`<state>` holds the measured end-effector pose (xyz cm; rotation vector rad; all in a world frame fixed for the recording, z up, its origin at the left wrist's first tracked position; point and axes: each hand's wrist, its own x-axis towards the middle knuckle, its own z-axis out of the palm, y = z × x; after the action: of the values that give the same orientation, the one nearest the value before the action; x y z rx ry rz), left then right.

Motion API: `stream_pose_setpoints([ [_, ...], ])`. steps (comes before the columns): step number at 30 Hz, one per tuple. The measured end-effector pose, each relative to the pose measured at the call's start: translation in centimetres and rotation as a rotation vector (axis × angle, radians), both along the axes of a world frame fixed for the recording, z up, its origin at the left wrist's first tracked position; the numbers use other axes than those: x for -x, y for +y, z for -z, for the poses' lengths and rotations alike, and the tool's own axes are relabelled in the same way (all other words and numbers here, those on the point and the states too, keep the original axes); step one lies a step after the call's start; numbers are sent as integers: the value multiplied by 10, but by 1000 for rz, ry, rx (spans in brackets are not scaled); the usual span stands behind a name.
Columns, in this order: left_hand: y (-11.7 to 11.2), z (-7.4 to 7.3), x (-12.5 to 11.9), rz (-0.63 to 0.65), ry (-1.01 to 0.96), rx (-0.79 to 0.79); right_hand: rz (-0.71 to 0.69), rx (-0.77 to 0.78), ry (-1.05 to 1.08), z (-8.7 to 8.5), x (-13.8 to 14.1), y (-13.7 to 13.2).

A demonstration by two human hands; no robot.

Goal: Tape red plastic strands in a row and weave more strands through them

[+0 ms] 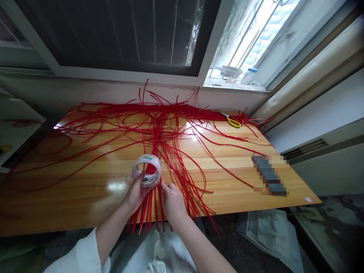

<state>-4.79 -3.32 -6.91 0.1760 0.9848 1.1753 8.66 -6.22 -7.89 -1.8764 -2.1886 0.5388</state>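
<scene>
My left hand grips a roll of clear tape by its ring, the thumb hooked over the inner rim. The roll is held over a bundle of long red strands that runs toward me across the table. Close by on the right, my right hand is closed at the strands just below the roll, thumb and forefinger pinched together. Whether tape or a strand sits between those fingertips is hidden. Below both hands, the strand ends fan out over the table's front edge.
More red strands heap along the back of the wooden table, by the wall. Scissors with yellow handles lie among them at the back right. A dark blurred-out object rests on the right. Below the table stands a white box.
</scene>
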Motion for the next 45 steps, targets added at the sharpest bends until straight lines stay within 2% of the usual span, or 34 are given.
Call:
stream_pose_setpoints([
  [7,-1,-4,-3,1,22,-5,-11,-21,-34,2,2,1],
  [16,0,2,-6,28,106,-50,-45,-88,-57,14,2,3],
  [23,-3,0,-7,6,110,-42,-49,-84,-70,15,1,3],
  [28,0,4,-6,36,140,-45,-57,-49,-106,11,4,3],
  [33,5,8,-6,81,264,-16,-39,-47,-19,-5,-7,5],
  [38,8,-1,-7,84,271,12,116,-158,-27,-18,-34,17],
  [42,7,-9,-6,83,226,30,118,-46,-116,-16,-42,27],
  [45,6,-12,-5,92,169,23,124,-39,-123,-14,-37,27],
])
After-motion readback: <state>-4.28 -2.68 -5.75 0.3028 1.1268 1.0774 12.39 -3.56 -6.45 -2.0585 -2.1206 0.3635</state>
